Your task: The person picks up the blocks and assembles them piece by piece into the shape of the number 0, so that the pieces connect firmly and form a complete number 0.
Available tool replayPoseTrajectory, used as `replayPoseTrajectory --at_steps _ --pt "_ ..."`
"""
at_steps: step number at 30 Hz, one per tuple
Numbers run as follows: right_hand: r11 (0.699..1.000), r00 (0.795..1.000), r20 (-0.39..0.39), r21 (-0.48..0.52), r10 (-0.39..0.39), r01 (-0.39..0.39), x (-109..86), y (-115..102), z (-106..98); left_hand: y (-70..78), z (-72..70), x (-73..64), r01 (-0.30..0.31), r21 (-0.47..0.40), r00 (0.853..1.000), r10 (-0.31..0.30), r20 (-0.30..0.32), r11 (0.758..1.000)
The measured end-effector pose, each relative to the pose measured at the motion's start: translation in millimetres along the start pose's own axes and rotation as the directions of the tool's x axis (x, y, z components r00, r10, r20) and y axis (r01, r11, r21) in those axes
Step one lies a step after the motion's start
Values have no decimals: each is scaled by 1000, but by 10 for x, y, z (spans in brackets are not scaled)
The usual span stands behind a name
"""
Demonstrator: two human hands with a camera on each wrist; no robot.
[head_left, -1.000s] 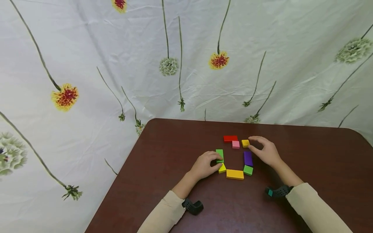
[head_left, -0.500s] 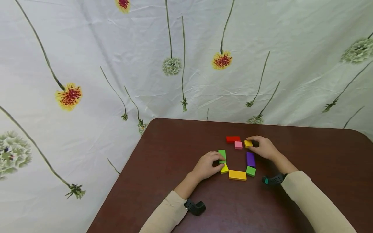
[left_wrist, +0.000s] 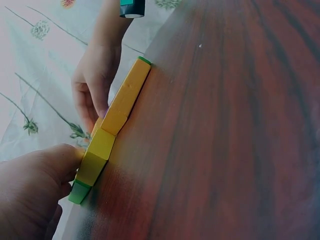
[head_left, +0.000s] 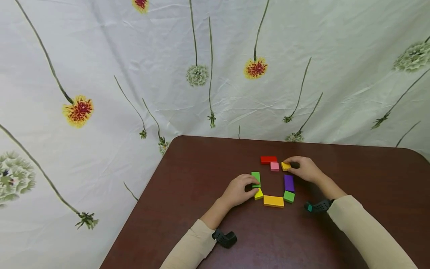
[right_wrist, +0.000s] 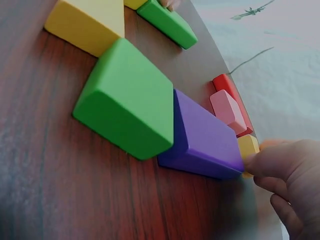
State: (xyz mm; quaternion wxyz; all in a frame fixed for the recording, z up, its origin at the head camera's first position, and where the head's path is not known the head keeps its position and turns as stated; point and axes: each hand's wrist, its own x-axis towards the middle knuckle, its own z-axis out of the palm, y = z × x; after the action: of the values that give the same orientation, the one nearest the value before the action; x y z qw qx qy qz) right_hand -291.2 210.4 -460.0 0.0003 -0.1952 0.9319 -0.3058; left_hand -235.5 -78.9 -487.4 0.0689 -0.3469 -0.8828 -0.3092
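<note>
In the head view, my right hand (head_left: pixel 305 169) pinches a small yellow block (head_left: pixel 285 166) between thumb and fingers, just beyond the far end of a purple block (head_left: pixel 289 183). The right wrist view has that yellow block (right_wrist: pixel 248 145) close behind the purple one (right_wrist: pixel 205 135). My left hand (head_left: pixel 237 190) lies loosely bent at the left side, fingers over an upright-lying green block (head_left: pixel 255 175) and thumb at a bright yellow block (head_left: pixel 258 194). Left of the pinched block sit a pink block (head_left: pixel 274 167) and a red block (head_left: pixel 268 160).
An orange-yellow long block (head_left: pixel 273 201) and a green block (head_left: pixel 289 196) form the near side of the ring of blocks. All stand on a dark red-brown table (head_left: pixel 208 160), whose far edge meets a flowered white cloth (head_left: pixel 161 56).
My right hand has moved in from slightly right of the small yellow block and now pinches it; the block is slightly turned. The left hand stays in place. The head view shifted a little.
</note>
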Motion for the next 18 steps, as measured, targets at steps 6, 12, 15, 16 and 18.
replayPoseTrajectory --at_steps 6,12,15,16,18 --pt "1000 997 72 9 -18 17 -13 -37 -43 -1 -6 1 -3 -5 1000 3 -5 1000" --pt "999 992 122 6 -38 38 -2 -42 -69 4 -12 2 -4 -7 1000 4 -1 1000" --pt "999 991 129 15 -42 40 -7 -40 -78 0 -6 4 -13 -5 1000 13 -5 1000" --pt "999 991 130 17 -41 39 -8 -37 -80 -4 -2 4 -15 -9 1000 15 -5 1000" --pt "999 990 135 20 -43 40 -10 -31 -84 -6 2 4 -20 -8 1000 20 -8 1000"
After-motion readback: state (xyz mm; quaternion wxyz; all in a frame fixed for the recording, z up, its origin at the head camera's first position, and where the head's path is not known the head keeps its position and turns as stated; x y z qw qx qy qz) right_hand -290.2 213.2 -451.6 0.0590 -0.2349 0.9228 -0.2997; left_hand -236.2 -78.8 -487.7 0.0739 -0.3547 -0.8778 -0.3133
